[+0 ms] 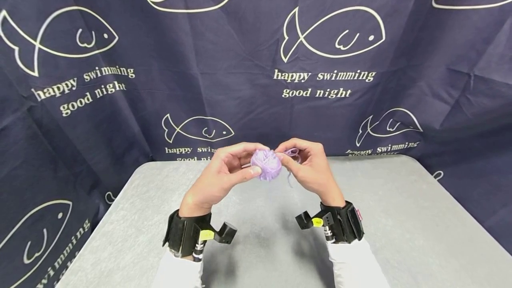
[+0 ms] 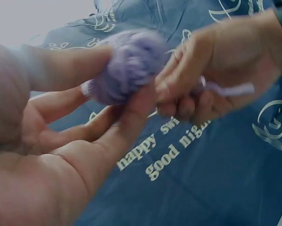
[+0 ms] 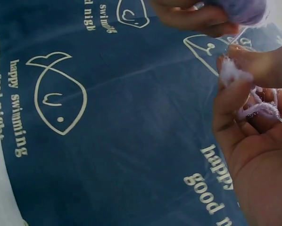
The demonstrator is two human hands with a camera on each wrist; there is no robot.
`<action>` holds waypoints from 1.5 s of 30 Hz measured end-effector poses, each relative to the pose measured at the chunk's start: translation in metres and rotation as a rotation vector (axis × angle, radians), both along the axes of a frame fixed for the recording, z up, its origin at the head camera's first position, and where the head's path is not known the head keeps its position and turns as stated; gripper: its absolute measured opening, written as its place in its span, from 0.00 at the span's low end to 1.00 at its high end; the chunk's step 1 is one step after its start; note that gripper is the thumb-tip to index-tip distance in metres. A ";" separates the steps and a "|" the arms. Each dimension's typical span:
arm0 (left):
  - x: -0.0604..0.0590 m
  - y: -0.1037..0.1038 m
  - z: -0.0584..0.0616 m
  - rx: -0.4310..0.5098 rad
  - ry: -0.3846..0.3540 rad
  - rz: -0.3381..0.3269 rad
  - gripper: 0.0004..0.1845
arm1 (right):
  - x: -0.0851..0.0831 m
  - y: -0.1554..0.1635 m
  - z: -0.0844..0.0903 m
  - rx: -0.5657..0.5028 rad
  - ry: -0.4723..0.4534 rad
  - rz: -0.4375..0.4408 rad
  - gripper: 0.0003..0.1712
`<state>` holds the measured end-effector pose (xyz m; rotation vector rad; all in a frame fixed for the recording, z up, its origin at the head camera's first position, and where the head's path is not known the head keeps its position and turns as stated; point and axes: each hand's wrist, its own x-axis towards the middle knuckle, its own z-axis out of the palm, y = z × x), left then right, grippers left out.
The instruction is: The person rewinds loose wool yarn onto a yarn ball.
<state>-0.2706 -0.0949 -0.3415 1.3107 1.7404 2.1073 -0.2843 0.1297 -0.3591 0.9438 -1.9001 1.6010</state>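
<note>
head view, centre of frame, just above the near half of a grey table (image 1: 400, 217): a small ball of lilac yarn (image 1: 266, 164) is held in the air between both hands, clear of the tabletop. the left hand (image 1: 218, 177) grips the ball, thumb (image 1: 249, 173) pressed to its lower left side and the other fingers curled over its top. in the left wrist view the same ball (image 2: 127, 66) sits at upper centre, pinched between the thumb and the fingers, slightly blurred. the right hand (image 1: 310, 168) is immediately right of the ball, fingers bent inward and narrow, pinching a loose yarn strand (image 1: 294, 154) that loops over the fingers; one short end hangs down below the hand. the right wrist view, right edge, shows the strand (image 3: 259, 109) wound around the curled fingers and a tuft held at the fingertips (image 3: 230, 70), with the ball (image 3: 242, 9) at the top edge. both wrists carry black strapped camera mounts (image 1: 188, 234) over white sleeves (image 1: 352, 263). behind the table hangs a navy cloth backdrop (image 1: 120, 101) printed with white fish outlines and the words "happy swimming good night".
</note>
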 end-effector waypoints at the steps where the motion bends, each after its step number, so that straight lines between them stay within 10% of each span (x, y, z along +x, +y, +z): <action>1: -0.001 0.001 0.000 0.051 -0.024 0.004 0.20 | -0.001 -0.001 -0.001 0.001 -0.012 0.006 0.06; 9: 0.000 0.007 0.001 0.342 -0.176 0.112 0.22 | -0.001 -0.019 -0.008 0.051 -0.008 0.039 0.07; 15: -0.002 0.018 0.001 0.365 -0.103 0.363 0.20 | 0.003 -0.028 -0.007 0.101 0.034 -0.028 0.08; 21: -0.004 0.022 -0.003 0.170 0.153 0.710 0.20 | 0.006 -0.026 -0.005 0.120 0.049 -0.062 0.07; 25: -0.002 0.020 -0.006 -0.065 0.264 0.798 0.19 | 0.006 -0.020 -0.003 0.092 0.031 -0.075 0.08; 29: 0.003 0.014 -0.004 -0.334 0.243 0.695 0.17 | 0.004 -0.012 -0.001 0.034 -0.026 -0.028 0.07; 33: 0.004 0.003 0.000 -0.486 0.198 0.456 0.16 | 0.002 -0.002 0.002 -0.031 -0.055 0.025 0.05; 39: 0.003 -0.009 0.003 -0.327 0.032 0.075 0.17 | 0.004 0.007 0.007 -0.074 -0.105 0.013 0.04; 45: 0.002 -0.005 0.003 -0.229 -0.039 -0.107 0.19 | 0.006 0.001 0.008 -0.044 -0.085 0.048 0.06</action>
